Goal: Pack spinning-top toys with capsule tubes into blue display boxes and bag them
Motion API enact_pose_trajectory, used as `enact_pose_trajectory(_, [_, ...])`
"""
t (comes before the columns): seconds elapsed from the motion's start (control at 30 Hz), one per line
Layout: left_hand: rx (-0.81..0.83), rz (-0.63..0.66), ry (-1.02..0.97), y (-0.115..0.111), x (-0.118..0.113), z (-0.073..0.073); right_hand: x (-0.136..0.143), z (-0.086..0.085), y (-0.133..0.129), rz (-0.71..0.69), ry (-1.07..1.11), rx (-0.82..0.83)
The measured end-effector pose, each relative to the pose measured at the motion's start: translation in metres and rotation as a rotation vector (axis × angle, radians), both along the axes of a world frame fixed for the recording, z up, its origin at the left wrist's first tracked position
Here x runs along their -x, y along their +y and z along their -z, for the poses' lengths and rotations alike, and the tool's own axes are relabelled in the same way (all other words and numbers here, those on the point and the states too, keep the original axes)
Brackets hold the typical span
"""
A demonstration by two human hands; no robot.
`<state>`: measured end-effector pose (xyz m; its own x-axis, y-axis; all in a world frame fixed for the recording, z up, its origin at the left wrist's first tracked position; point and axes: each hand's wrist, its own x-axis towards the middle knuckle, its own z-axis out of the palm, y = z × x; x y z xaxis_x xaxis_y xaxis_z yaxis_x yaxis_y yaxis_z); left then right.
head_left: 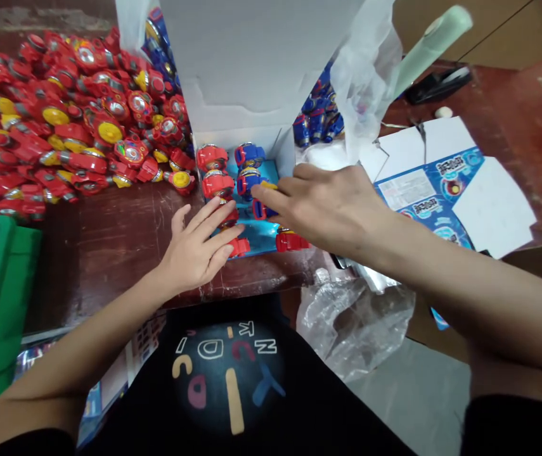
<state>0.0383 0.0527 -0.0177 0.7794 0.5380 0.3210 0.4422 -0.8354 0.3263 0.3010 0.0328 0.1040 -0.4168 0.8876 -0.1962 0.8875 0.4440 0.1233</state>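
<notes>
An open display box (232,114) stands on the table with its white lid raised and a blue inside. A row of red watch-shaped toys (217,183) lines its left side, with blue watch-shaped toys (250,154) beside them. Another red toy (292,240) sits in the near right corner. My right hand (332,199) reaches in from the right, its fingers closed on a blue toy watch (262,209) in the middle column. My left hand (197,247) lies with fingers spread over the nearest red toys, touching them and partly hiding them.
A large heap of red toys (71,120) covers the table at left. Blue toys (318,117) in clear plastic lie behind the box. A green crate (9,304) is at left, a flattened printed carton (437,190) at right, and a plastic bag (351,323) hangs at the front edge.
</notes>
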Motion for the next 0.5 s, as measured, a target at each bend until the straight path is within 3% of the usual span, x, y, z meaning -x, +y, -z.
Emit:
enact_pose_trajectory(0.1, [0.028,-0.006,-0.020,0.001,0.000,0.003,0.013,0.007,0.008,-0.060,-0.016,0.072])
enact_pose_trajectory(0.33, [0.059,-0.027,-0.029,0.002,0.001,-0.002,0.024,-0.009,0.014,-0.205,-0.074,0.166])
enact_pose_trajectory(0.5, [0.074,-0.017,-0.082,0.001,-0.007,0.000,0.020,0.018,0.024,-0.151,-0.070,0.153])
